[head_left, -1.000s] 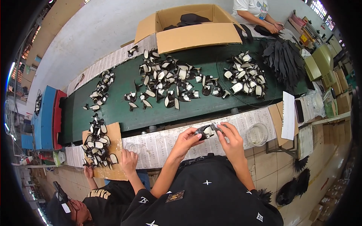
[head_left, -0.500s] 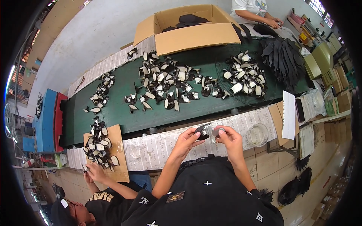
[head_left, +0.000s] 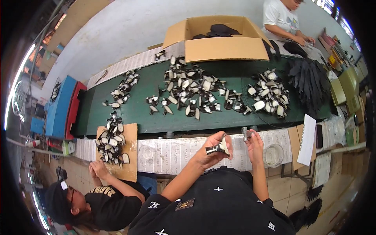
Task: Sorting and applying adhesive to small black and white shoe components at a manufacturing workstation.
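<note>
My left hand (head_left: 204, 156) is closed around a small shoe heel (head_left: 223, 146), black with a pale seat, tilted above the near ledge. To its right, my right hand (head_left: 256, 148) is raised, with thumb and fingers pinching a small grey cylindrical piece (head_left: 245, 134). The two held things are apart. Beyond my hands, a large pile of similar black-and-cream heels (head_left: 191, 88) lies on the green table (head_left: 164, 125). Another heap of them (head_left: 270, 92) sits at the right, on a round wire fan guard.
Clear round dishes stand on the ledge, one at left (head_left: 146, 152), one at right (head_left: 273, 155). A cardboard box (head_left: 227, 50) and black strips (head_left: 309, 84) lie at the back. At left, a co-worker (head_left: 105, 203) sits by heels on a cardboard sheet (head_left: 131, 168); another person (head_left: 280, 19) stands far right.
My hands have moved apart; the grey piece has come away from the heel with my right hand. The heel has turned in my left hand. The view has shifted, and the left co-worker's hands have come together.
</note>
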A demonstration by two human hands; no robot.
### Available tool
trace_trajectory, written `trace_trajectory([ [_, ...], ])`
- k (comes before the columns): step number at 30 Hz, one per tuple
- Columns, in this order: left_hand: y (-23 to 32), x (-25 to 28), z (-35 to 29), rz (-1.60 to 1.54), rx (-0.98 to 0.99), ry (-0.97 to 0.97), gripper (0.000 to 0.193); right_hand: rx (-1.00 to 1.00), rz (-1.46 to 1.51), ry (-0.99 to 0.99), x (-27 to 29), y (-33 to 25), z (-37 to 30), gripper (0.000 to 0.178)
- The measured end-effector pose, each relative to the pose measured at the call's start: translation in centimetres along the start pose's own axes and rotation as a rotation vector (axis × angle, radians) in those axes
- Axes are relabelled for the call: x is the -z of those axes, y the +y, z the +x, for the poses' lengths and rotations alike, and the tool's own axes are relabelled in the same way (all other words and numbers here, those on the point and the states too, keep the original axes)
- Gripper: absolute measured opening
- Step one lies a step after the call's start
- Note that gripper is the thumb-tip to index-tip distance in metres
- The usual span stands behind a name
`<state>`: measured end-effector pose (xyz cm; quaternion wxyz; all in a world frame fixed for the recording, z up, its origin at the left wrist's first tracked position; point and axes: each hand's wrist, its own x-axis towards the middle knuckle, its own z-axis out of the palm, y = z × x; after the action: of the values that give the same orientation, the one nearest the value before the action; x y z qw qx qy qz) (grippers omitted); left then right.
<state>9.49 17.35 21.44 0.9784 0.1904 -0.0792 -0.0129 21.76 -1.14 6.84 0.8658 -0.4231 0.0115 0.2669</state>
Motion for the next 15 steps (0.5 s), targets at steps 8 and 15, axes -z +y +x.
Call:
trace_trajectory([
  [8, -2.2, -2.4, 2.5, -0.169, 0.094, -0.066, 0.031, -0.048, 0.011, 0.056, 4.1, 3.9, 1.8, 0.023],
  [15, -5.7, 6.3, 8.0, 0.169, 0.323, 0.385, 0.033, -0.083, 0.038, 0.019, 6.2, 5.6, 2.7, 0.024],
])
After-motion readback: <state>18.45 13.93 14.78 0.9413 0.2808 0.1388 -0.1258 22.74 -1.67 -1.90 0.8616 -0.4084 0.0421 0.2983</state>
